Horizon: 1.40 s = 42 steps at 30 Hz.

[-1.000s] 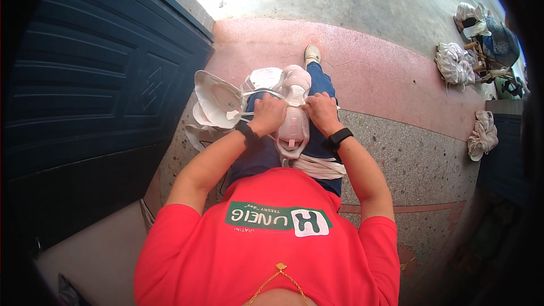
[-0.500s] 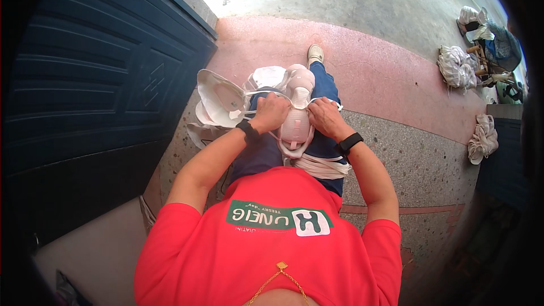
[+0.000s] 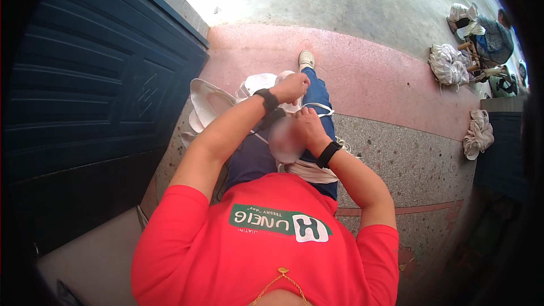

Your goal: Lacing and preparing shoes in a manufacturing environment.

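Note:
A pale pink-and-white shoe [image 3: 288, 107] lies across my lap, largely covered by my hands and a blurred patch. My left hand [image 3: 290, 88] is raised over its far part, fingers pinched together; what is between them is hidden. Lower and closer to me, my right hand [image 3: 310, 129] is closed at the shoe's right side. From its fingertips a white shoelace [image 3: 324, 106] loops out over my right leg. Left of the shoe are more white shoes or shoe uppers [image 3: 211, 97], overlapping each other. A bundle of white laces [image 3: 313, 172] rests across my right thigh.
A dark blue panelled door [image 3: 107, 79] stands close on my left. Farther right, bunches of white shoes [image 3: 447, 66] lie near a wooden-framed seat or cart [image 3: 473, 59]. Another pale bunch [image 3: 479, 135] hangs by a dark blue surface at the right.
My left hand has moved up and right, away from the shoe's middle. The right hand has shifted left and towards me. The hands now cover more of the shoe.

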Each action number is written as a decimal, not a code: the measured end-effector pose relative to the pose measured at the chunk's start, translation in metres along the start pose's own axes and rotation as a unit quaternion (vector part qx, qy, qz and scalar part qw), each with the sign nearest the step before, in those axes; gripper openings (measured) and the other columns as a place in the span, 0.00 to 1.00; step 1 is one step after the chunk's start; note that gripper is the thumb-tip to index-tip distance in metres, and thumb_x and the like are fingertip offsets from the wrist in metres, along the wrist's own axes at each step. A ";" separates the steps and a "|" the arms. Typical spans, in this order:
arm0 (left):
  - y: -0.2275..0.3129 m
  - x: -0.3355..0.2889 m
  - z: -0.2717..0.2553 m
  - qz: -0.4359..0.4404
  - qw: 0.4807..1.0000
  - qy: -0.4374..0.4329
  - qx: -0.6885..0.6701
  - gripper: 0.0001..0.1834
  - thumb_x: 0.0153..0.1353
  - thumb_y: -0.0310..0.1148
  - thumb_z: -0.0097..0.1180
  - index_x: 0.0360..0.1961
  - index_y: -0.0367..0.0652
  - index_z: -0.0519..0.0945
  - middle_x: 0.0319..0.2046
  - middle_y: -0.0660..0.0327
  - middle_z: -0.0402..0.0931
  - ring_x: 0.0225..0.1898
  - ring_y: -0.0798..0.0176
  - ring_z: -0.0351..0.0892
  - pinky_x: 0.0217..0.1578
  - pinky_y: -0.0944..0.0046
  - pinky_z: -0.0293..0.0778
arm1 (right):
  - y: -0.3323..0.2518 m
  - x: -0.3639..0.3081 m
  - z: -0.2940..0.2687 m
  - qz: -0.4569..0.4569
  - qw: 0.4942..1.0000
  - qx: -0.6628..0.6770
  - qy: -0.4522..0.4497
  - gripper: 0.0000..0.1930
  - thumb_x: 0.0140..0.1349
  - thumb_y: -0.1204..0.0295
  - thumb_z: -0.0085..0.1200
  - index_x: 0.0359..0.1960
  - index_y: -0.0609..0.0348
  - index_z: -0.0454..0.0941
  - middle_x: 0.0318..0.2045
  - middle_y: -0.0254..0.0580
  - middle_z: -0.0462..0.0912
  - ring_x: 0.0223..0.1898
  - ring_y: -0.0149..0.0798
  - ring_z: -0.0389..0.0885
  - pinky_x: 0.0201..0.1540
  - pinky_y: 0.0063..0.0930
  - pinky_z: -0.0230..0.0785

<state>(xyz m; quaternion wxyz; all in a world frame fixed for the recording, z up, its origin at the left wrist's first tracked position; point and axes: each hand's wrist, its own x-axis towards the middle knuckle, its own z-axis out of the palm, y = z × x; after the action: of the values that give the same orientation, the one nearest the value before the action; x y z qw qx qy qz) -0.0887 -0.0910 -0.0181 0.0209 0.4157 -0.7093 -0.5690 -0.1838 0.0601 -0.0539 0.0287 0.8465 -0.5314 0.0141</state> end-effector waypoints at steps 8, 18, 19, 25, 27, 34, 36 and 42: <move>-0.006 0.018 0.011 -0.083 0.981 -0.177 -0.003 0.29 0.58 0.25 0.63 0.61 0.33 0.72 0.28 0.57 0.80 0.14 0.69 0.70 0.12 0.66 0.61 | 0.009 -0.016 -0.044 -0.090 0.965 0.192 0.153 0.06 0.58 0.69 0.55 0.35 0.56 0.79 0.37 0.43 0.81 0.49 0.45 0.77 0.50 0.40 0.68; 0.010 -0.024 -0.001 -0.007 0.997 -0.068 -0.035 0.25 0.58 0.28 0.66 0.56 0.30 0.76 0.29 0.56 0.83 0.20 0.66 0.78 0.17 0.66 0.71 | -0.009 -0.022 -0.056 0.237 0.818 0.523 0.034 0.09 0.68 0.66 0.54 0.40 0.59 0.77 0.35 0.57 0.84 0.39 0.61 0.84 0.42 0.50 0.75; -0.014 -0.024 -0.002 0.087 0.994 0.029 0.065 0.19 0.58 0.34 0.66 0.46 0.31 0.82 0.28 0.51 0.84 0.26 0.57 0.83 0.26 0.59 0.78 | -0.009 -0.012 -0.044 0.257 0.831 0.492 0.028 0.10 0.68 0.65 0.54 0.39 0.60 0.78 0.36 0.58 0.85 0.40 0.61 0.84 0.43 0.51 0.75; -0.058 -0.077 0.005 0.067 0.967 0.109 0.220 0.13 0.51 0.36 0.65 0.32 0.36 0.84 0.27 0.45 0.82 0.32 0.43 0.84 0.35 0.52 0.77 | -0.023 0.002 -0.001 0.251 0.920 0.298 0.047 0.09 0.64 0.64 0.56 0.32 0.54 0.82 0.32 0.46 0.86 0.37 0.50 0.86 0.40 0.49 0.71; -0.066 -0.088 0.013 0.042 0.973 0.108 0.198 0.12 0.50 0.35 0.64 0.32 0.37 0.84 0.28 0.45 0.82 0.33 0.43 0.84 0.36 0.51 0.77 | -0.028 0.009 0.005 0.228 0.945 0.229 0.060 0.07 0.63 0.65 0.56 0.31 0.51 0.82 0.30 0.42 0.86 0.35 0.45 0.86 0.40 0.46 0.68; -0.079 -0.091 0.015 0.052 0.981 0.124 0.142 0.14 0.53 0.32 0.62 0.40 0.38 0.85 0.32 0.47 0.83 0.36 0.43 0.85 0.39 0.52 0.79 | -0.035 0.023 0.024 0.159 0.978 0.118 0.065 0.06 0.61 0.69 0.53 0.26 0.51 0.80 0.26 0.40 0.84 0.31 0.43 0.85 0.41 0.46 0.63; -0.073 -0.098 0.015 0.091 0.970 0.150 0.169 0.14 0.55 0.31 0.62 0.44 0.40 0.85 0.39 0.47 0.83 0.39 0.43 0.84 0.41 0.51 0.79 | -0.033 0.022 0.015 0.149 0.978 0.145 0.035 0.07 0.60 0.68 0.54 0.26 0.52 0.79 0.25 0.42 0.84 0.29 0.44 0.85 0.40 0.47 0.63; -0.051 -0.136 0.030 0.254 0.939 0.116 0.203 0.13 0.61 0.31 0.62 0.47 0.45 0.84 0.53 0.52 0.77 0.41 0.45 0.84 0.41 0.51 0.81 | -0.011 -0.038 -0.053 0.181 0.885 0.424 -0.059 0.12 0.65 0.65 0.51 0.31 0.62 0.79 0.29 0.53 0.85 0.32 0.56 0.84 0.41 0.47 0.71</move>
<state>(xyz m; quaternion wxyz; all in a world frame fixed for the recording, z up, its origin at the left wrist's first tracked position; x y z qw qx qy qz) 0.0143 0.0157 -0.0098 0.1621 0.2799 -0.8843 -0.3368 -0.1901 0.1026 -0.0035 -0.3674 0.6666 -0.6191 0.1934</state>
